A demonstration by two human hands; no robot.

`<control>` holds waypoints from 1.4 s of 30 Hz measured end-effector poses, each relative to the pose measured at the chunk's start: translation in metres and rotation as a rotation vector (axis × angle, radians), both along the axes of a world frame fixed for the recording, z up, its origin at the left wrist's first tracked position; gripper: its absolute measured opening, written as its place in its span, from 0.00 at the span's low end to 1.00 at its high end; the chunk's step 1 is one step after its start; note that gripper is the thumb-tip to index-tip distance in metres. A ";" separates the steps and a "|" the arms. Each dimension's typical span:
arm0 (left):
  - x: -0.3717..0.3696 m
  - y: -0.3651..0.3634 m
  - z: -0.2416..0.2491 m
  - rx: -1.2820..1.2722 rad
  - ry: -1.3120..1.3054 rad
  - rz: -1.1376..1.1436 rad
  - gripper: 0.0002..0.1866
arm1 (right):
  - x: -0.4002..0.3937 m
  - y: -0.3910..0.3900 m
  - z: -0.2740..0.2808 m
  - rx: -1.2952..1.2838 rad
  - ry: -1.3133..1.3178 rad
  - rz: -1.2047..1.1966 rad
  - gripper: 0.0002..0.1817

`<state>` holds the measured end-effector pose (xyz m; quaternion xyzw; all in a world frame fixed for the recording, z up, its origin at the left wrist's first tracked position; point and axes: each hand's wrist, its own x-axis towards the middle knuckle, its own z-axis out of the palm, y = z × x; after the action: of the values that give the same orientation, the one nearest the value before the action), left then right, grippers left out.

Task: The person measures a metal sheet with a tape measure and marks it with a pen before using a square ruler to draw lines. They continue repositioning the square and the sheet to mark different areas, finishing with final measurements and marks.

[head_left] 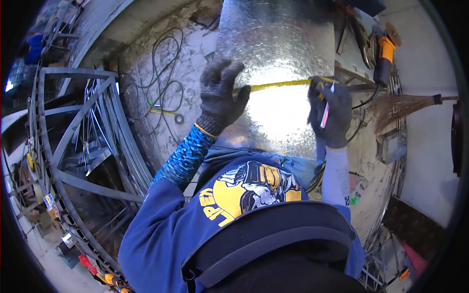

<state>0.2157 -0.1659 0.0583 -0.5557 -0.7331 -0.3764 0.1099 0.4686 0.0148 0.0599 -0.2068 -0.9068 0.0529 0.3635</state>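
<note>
A shiny metal sheet (278, 39) lies flat in front of me. The yellow blade of a tape measure (281, 85) stretches across it between my hands. My left hand (218, 90), in a dark knitted glove, is at the sheet's left edge with its thumb on the blade's end and the other fingers curled apart from it. Over the right edge, my gloved right hand (334, 115) closes round the other end of the tape. A slim white and red marker (326, 115) also sticks out of its fingers. The tape's case is mostly hidden by this hand.
An angle grinder (385, 58) with an orange body lies at the upper right, near a straw broom (403, 110). A black cable (155, 63) loops over the floor at left. Welded metal frames (78, 132) stand at far left.
</note>
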 end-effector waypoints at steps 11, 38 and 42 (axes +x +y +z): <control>0.012 0.006 0.017 -0.500 -0.271 -0.356 0.16 | 0.042 -0.004 0.009 -0.365 -0.079 -0.036 0.24; 0.033 0.007 0.023 -0.755 -0.214 -0.311 0.13 | 0.008 0.010 -0.002 -0.227 -0.066 -0.058 0.21; 0.061 0.024 0.027 -0.701 -0.169 -0.319 0.20 | -0.013 -0.014 0.014 0.049 -0.048 0.041 0.21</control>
<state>0.2767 -0.1419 0.0855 -0.6337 -0.7279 -0.1602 -0.2072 0.4552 0.0011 0.0740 -0.1803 -0.9203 0.0332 0.3457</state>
